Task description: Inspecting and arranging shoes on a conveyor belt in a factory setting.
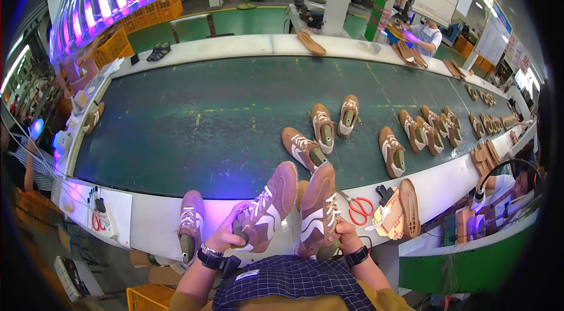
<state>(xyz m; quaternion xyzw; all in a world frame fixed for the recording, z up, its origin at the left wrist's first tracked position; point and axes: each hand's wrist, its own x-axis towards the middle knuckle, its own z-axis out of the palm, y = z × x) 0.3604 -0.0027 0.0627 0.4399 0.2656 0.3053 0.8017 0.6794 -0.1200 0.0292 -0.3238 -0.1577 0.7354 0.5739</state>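
On the near side of the belt (pixel 235 105), our left hand (pixel 226 233) grips one shoe (pixel 267 208) at the heel end; our right hand (pixel 348 237) grips another shoe (pixel 316 211) likewise. Both long axes run toe-first toward the belt, toes close together. The shoes hide some fingers; their undersides we cannot make out.

The left forearm (pixel 197 283) and right forearm (pixel 373 274) angle forward, left grip (pixel 226 233) and right grip (pixel 348 237) both curled.
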